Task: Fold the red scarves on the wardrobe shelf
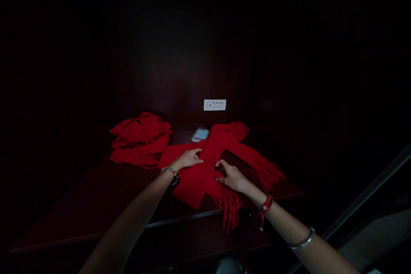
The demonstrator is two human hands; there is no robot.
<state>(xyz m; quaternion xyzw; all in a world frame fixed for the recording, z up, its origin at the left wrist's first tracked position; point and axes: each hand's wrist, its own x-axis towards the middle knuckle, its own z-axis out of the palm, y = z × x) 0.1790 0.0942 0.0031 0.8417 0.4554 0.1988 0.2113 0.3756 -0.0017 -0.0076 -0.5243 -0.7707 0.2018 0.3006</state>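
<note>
A red scarf (213,147) with fringed ends lies spread and crossed over itself on the dark wooden table. One fringe hangs over the front edge; the other fans out to the right. My left hand (189,159) rests on the scarf's left part, thumb and forefinger apart. Close to its right side, my right hand (233,177) has its fingers bent but apart, just above the near fringe. Whether the right fingertips touch the cloth is hard to make out. No cloth is visibly pinched in either hand.
A heap of red fringed fabric (141,139) lies on the table (86,197) at the left. Behind the scarf is a pale, blurred flat object (201,134). A white wall socket (215,105) sits on the dark back panel. The surroundings are very dim.
</note>
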